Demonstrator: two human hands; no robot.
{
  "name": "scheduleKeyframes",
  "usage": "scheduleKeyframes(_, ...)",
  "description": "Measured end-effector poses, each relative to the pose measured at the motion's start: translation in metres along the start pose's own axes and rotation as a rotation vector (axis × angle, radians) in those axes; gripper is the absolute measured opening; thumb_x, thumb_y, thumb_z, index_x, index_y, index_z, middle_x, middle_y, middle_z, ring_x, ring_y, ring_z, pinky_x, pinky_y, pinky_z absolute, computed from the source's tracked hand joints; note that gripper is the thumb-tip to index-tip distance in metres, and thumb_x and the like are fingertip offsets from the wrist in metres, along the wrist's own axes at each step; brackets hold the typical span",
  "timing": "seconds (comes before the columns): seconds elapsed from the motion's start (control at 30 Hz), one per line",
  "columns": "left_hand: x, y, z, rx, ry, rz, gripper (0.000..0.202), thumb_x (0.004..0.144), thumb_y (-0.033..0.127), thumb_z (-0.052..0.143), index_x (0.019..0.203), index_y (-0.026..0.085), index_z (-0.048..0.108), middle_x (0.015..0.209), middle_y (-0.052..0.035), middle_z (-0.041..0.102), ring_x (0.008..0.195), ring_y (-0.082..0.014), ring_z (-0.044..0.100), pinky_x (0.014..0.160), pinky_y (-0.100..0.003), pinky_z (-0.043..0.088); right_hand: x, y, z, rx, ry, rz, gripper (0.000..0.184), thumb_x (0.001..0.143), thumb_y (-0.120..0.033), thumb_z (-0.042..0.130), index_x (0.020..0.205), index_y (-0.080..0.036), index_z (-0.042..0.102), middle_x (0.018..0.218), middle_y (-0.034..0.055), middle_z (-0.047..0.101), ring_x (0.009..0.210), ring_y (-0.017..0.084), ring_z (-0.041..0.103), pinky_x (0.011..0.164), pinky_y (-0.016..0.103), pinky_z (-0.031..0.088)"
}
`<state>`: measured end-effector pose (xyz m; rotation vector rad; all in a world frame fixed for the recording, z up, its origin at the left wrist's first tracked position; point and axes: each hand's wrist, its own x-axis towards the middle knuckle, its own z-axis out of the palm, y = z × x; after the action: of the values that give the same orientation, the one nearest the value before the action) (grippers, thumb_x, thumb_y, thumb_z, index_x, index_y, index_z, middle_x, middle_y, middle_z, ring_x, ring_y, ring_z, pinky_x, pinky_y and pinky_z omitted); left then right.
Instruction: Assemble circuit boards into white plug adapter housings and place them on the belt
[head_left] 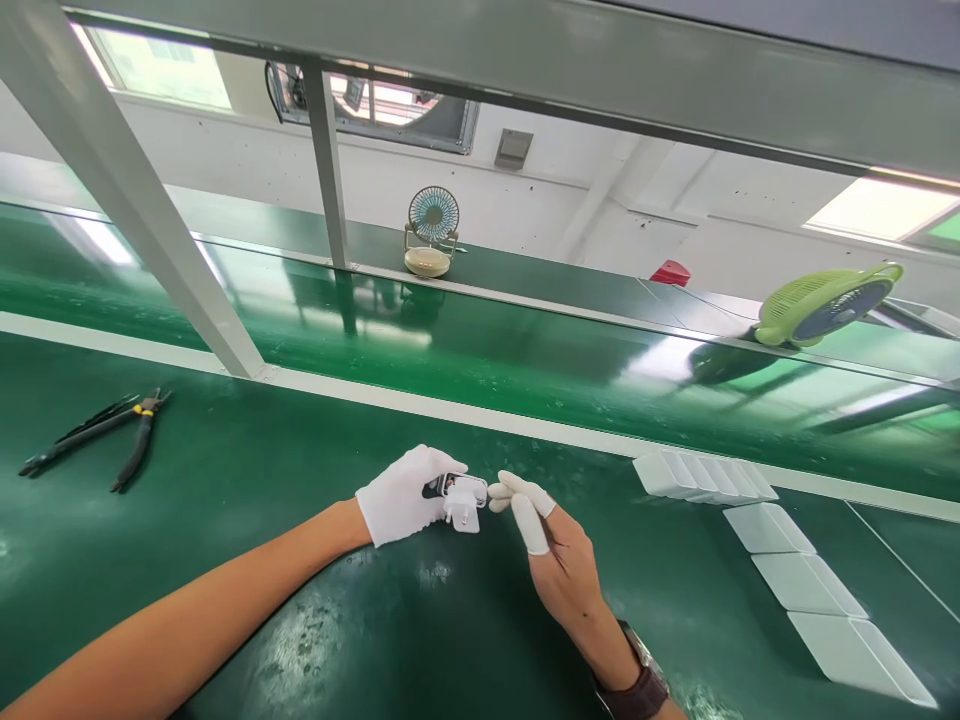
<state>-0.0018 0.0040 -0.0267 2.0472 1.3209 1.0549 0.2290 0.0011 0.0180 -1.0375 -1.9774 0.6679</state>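
Observation:
My left hand [409, 492], in a white glove, is closed around a small white plug adapter [466, 499] above the green work surface. A plug pin shows on its near side, and a dark part is partly visible between my fingers and the white casing. Just to the right of the adapter is my right hand [551, 545], with white finger cots on the thumb and fingers. Its fingers are stretched toward the adapter's right end, the thumb apart from them, and I see nothing between them. Whether the fingertips touch the casing is hard to tell.
Pliers [142, 430] and dark tweezers [97, 418] lie at the left. White plastic trays [814, 580] stand in a row at the right. A grey metal post [172, 240] rises from the bench's back rail. Beyond are a small fan [433, 215] and a green fan [825, 305].

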Motion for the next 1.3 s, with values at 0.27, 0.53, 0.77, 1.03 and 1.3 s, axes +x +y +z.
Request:
scheduleKeyframes(0.27, 0.009, 0.015, -0.016, -0.298, -0.079, -0.288, 0.039, 0.095, 0.048, 0.052, 0.115, 0.019, 0.068, 0.101, -0.0057, 0.072, 0.09, -0.02, 0.066, 0.083, -0.033, 0.055, 0.001, 0.008, 0.014, -0.16, -0.072, -0.227, 0.046, 0.098, -0.016, 0.053, 0.142, -0.029, 0.053, 0.137, 0.012, 0.06, 0.125, 0.025, 0.061, 0.103, 0.046, 0.056)
scheduleKeyframes(0.53, 0.009, 0.012, -0.02, -0.267, -0.111, -0.298, 0.041, 0.094, 0.051, 0.051, 0.106, 0.017, 0.072, 0.082, -0.0039, 0.068, 0.079, -0.02, 0.062, 0.074, -0.03, 0.052, 0.001, 0.013, 0.018, -0.226, -0.056, -0.28, 0.043, 0.097, -0.017, 0.056, 0.137, -0.034, 0.057, 0.127, 0.0105, 0.06, 0.114, 0.024, 0.065, 0.095, 0.045, 0.061)
scheduleKeyframes(0.77, 0.013, 0.016, -0.022, -0.238, -0.122, -0.39, 0.04, 0.087, 0.048, 0.061, 0.113, 0.02, 0.071, 0.072, 0.0011, 0.058, 0.065, -0.0143, 0.05, 0.059, -0.025, 0.045, 0.007, 0.016, 0.021, -0.171, -0.065, -0.293, 0.032, 0.097, -0.017, 0.056, 0.124, -0.03, 0.065, 0.134, 0.0108, 0.057, 0.121, 0.024, 0.063, 0.099, 0.044, 0.058)
scheduleKeyframes(1.03, 0.016, 0.02, -0.026, -0.363, -0.114, -0.376, 0.045, 0.079, 0.048, 0.069, 0.114, 0.019, 0.069, 0.09, -0.0033, 0.071, 0.08, -0.0192, 0.063, 0.074, -0.031, 0.053, 0.009, 0.023, 0.026, -0.155, -0.116, -0.368, 0.045, 0.098, -0.016, 0.053, 0.139, -0.034, 0.055, 0.131, 0.0083, 0.061, 0.117, 0.02, 0.066, 0.098, 0.037, 0.059)
scheduleKeyframes(1.3, 0.014, 0.013, -0.03, -0.542, -0.047, -0.333, 0.052, 0.088, 0.048, 0.056, 0.129, 0.016, 0.061, 0.107, -0.0091, 0.074, 0.075, -0.0172, 0.064, 0.074, -0.035, 0.055, 0.026, 0.007, 0.021, -0.108, 0.019, -0.407, 0.049, 0.093, -0.011, 0.059, 0.135, -0.036, 0.057, 0.12, 0.0063, 0.064, 0.106, 0.02, 0.069, 0.09, 0.036, 0.061)
